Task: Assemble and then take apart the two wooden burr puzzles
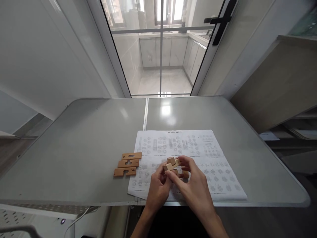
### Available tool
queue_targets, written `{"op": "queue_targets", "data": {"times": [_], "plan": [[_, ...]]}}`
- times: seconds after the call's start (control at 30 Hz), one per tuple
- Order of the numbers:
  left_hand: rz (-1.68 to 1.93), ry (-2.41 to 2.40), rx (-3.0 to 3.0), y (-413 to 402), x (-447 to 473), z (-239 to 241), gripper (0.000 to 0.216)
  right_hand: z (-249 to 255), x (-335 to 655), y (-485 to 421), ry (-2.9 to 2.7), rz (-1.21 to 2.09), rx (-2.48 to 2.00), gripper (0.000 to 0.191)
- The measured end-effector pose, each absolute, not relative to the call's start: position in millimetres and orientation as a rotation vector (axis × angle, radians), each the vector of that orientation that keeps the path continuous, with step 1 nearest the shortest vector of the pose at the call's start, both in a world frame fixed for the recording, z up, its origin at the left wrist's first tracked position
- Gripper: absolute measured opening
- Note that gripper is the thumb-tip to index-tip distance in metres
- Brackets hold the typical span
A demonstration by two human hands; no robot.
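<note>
Both my hands meet over a printed instruction sheet [148, 145] near the table's front edge. My left hand [159, 186] is closed around some light wooden puzzle blocks [169, 166]. From the other side, my right hand [193, 181] grips a block of the same cluster between thumb and fingers. The blocks fit partly together at angles, and my fingers hide much of them. Another wooden block [185, 174] shows by my right fingers; whether it joins the cluster I cannot tell. Left of my hands lie three flat brown notched wooden pieces [128, 164], partly on the sheet.
The grey folding table [81, 145] has a seam down its middle. Beyond its far edge stands a glass door [151, 59] with a black handle [221, 21]. A wooden shelf unit [277, 76] rises at the right. Below the front left is a white perforated surface [24, 216] with a cable.
</note>
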State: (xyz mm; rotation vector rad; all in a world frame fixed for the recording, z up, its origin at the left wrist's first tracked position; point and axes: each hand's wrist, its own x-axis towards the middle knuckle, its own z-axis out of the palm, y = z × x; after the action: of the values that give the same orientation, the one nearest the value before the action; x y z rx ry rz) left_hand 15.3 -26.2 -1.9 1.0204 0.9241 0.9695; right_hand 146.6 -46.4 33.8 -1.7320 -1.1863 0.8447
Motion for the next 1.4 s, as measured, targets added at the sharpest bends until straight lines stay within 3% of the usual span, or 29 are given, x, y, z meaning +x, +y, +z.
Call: {"op": "queue_targets", "data": {"times": [0.13, 0.33, 0.67, 0.93, 1.4], "plan": [[0.948, 0.943, 0.878, -22.3, 11.6, -5.0, 0.054, 30.7, 153.5, -49.9, -1.296, 0.906, -1.551, 0.032], [0.936, 0.909, 0.826, -21.7, 8.7, -8.8, 0.071, 25.2, 163.8, -53.8, -1.420, 0.891, -1.445, 0.026], [1.016, 0.987, 1.011, -21.8, 11.5, 0.3, 0.041, 30.3, 160.5, -59.0, -1.369, 0.905, -1.489, 0.030], [0.974, 0.891, 0.950, -20.0, 9.0, 0.4, 0.055, 25.3, 164.1, -60.3, -1.436, 0.916, -1.445, 0.025], [0.957, 0.826, 0.940, -19.2, 5.9, -2.8, 0.043, 11.7, 163.1, -63.8, -1.548, 0.653, -1.475, 0.020]]}}
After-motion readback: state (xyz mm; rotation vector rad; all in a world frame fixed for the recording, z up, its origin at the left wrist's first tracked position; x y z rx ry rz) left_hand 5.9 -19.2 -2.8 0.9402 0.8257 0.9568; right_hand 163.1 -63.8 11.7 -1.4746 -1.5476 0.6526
